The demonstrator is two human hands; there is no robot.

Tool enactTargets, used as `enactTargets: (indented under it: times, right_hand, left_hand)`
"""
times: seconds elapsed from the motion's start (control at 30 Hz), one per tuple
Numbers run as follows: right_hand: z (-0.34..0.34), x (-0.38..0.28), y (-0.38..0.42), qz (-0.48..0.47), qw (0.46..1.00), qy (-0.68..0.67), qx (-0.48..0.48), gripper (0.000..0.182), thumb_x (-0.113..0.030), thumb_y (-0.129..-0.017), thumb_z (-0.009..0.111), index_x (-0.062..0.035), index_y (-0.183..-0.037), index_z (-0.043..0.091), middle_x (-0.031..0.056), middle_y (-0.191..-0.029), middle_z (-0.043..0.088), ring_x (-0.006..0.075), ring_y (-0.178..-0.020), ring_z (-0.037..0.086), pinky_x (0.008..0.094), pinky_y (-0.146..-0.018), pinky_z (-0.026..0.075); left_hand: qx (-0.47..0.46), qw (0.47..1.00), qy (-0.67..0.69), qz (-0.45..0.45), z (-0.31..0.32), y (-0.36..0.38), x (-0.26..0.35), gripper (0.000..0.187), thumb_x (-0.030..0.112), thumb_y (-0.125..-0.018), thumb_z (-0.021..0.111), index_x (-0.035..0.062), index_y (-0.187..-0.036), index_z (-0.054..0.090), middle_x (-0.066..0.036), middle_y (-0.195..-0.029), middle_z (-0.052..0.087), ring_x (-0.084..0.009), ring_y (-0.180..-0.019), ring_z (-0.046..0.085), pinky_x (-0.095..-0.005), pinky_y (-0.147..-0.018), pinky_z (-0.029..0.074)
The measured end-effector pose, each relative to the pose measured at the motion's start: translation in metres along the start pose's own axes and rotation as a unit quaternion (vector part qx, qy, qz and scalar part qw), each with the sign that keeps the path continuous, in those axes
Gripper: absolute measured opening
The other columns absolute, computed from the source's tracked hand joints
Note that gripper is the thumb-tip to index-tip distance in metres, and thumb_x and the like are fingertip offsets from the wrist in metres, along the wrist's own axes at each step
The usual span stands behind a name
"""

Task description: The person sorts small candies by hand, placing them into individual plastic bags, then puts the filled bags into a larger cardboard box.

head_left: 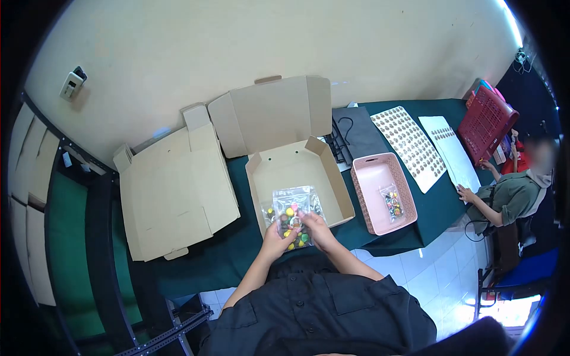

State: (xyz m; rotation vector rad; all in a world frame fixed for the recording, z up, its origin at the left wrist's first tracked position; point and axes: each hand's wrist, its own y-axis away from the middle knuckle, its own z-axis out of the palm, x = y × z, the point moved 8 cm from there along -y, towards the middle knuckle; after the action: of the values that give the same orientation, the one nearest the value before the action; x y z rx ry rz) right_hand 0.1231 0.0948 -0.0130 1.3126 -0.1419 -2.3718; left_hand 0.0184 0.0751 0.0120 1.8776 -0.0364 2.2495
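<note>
A clear zip bag [292,197] with yellow, green and pink pieces inside is between my two hands, above the front edge of an open cardboard box [285,156]. My left hand [275,242] grips the bag's lower left side, its thumb over the front. My right hand [319,232] grips the right side, thumb and fingers close to a small round label [295,222] on the bag's face. More clear bags show partly behind it in the box; my hands and the held bag hide most of them.
Flattened cardboard boxes [178,193] lie at left. To the right stand a pink basket [363,202] holding another filled bag [392,203], a dark paper bag [363,133] and a round-sticker sheet [409,148]. A person [513,193] touches a white sheet [448,148] near a red basket [487,121].
</note>
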Motion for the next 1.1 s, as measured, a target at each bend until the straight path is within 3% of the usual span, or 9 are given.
enactTargets:
  times: [0.13,0.2,0.23,0.43,0.53,0.63,0.87,1.03,1.1]
  right_hand:
    - [-0.004,-0.005,0.002,0.023,0.998,-0.059,0.008,0.027,-0.013,-0.086,0.054,0.0029,-0.106,0.049,0.0064,-0.099,0.056,0.0118,-0.09,0.054,0.0259,-0.079,0.044]
    - [0.006,-0.022,0.008,-0.103,0.964,0.245,0.008,0.026,-0.009,-0.083,0.057,0.0039,-0.104,0.05,0.0072,-0.098,0.057,0.0112,-0.09,0.054,0.0256,-0.078,0.044]
    - [0.003,-0.022,0.007,-0.101,0.958,0.27,0.014,0.027,-0.006,-0.081,0.06,0.0044,-0.103,0.051,0.0083,-0.098,0.057,0.0115,-0.089,0.055,0.0251,-0.077,0.045]
    - [-0.004,-0.009,0.008,-0.006,0.997,0.074,0.033,0.027,-0.02,-0.085,0.057,0.0035,-0.097,0.054,0.0051,-0.093,0.059,0.0087,-0.085,0.053,0.0246,-0.074,0.044]
    - [-0.009,-0.014,0.005,-0.045,0.997,0.047,0.032,0.027,-0.024,-0.088,0.053,0.0012,-0.099,0.054,0.0031,-0.091,0.059,0.0074,-0.083,0.053,0.0232,-0.072,0.043]
    - [0.017,-0.025,0.014,-0.087,0.97,0.226,-0.032,0.032,-0.026,-0.091,0.047,0.0006,-0.108,0.052,0.0045,-0.097,0.057,0.0091,-0.088,0.053,0.0228,-0.078,0.043]
    - [0.011,-0.014,0.009,-0.002,0.991,0.123,-0.057,0.03,-0.023,-0.09,0.049,0.0005,-0.108,0.051,0.0035,-0.096,0.057,0.0075,-0.086,0.052,0.0232,-0.077,0.043]
    - [0.021,-0.029,0.014,-0.077,0.974,0.213,-0.03,0.026,-0.023,-0.088,0.052,-0.0011,-0.102,0.053,0.0021,-0.089,0.058,0.006,-0.078,0.053,0.0213,-0.067,0.045]
    - [0.02,-0.027,0.014,-0.044,0.989,0.141,-0.004,0.024,-0.022,-0.087,0.052,-0.0015,-0.1,0.054,0.002,-0.088,0.058,0.0066,-0.077,0.054,0.0218,-0.067,0.045]
  left_hand:
    - [-0.021,0.999,0.024,0.001,0.005,0.0,-0.014,0.038,0.005,-0.079,0.061,-0.0004,-0.113,0.044,-0.005,-0.099,0.054,-0.0106,-0.09,0.053,-0.0243,-0.078,0.044]
    - [-0.012,1.0,0.015,0.006,0.004,0.001,-0.015,0.037,0.005,-0.079,0.061,0.0,-0.112,0.045,-0.005,-0.099,0.054,-0.0098,-0.09,0.053,-0.0244,-0.078,0.044]
    - [-0.018,1.0,-0.007,0.01,0.006,0.002,-0.01,0.037,0.005,-0.079,0.061,0.0001,-0.112,0.045,-0.005,-0.099,0.054,-0.0097,-0.09,0.053,-0.0244,-0.078,0.044]
    - [-0.041,0.999,-0.02,-0.017,0.008,0.003,-0.008,0.037,0.008,-0.08,0.061,-0.0007,-0.112,0.045,-0.004,-0.097,0.055,-0.0106,-0.09,0.053,-0.0237,-0.078,0.044]
    - [-0.006,0.999,0.042,0.007,0.01,0.001,-0.001,0.036,0.015,-0.083,0.059,-0.0015,-0.112,0.046,-0.004,-0.094,0.056,-0.0103,-0.089,0.053,-0.0232,-0.077,0.043]
    - [0.03,0.997,0.064,0.023,-0.001,0.0,-0.005,0.031,0.02,-0.087,0.053,-0.0008,-0.109,0.048,-0.004,-0.094,0.056,-0.0098,-0.087,0.054,-0.0224,-0.077,0.043]
    - [0.05,0.996,0.071,-0.034,-0.016,-0.002,-0.036,0.03,0.024,-0.092,0.042,-0.0007,-0.108,0.049,-0.006,-0.097,0.055,-0.0104,-0.089,0.054,-0.0223,-0.078,0.043]
    - [0.028,0.997,0.064,0.008,-0.004,0.002,-0.011,0.03,0.018,-0.09,0.048,-0.0009,-0.113,0.044,-0.007,-0.102,0.053,-0.0123,-0.091,0.053,-0.0239,-0.082,0.042]
    - [0.006,0.998,0.052,0.038,0.008,0.001,0.001,0.038,0.008,-0.082,0.058,-0.0008,-0.115,0.041,-0.007,-0.101,0.053,-0.0132,-0.095,0.052,-0.0254,-0.083,0.042]
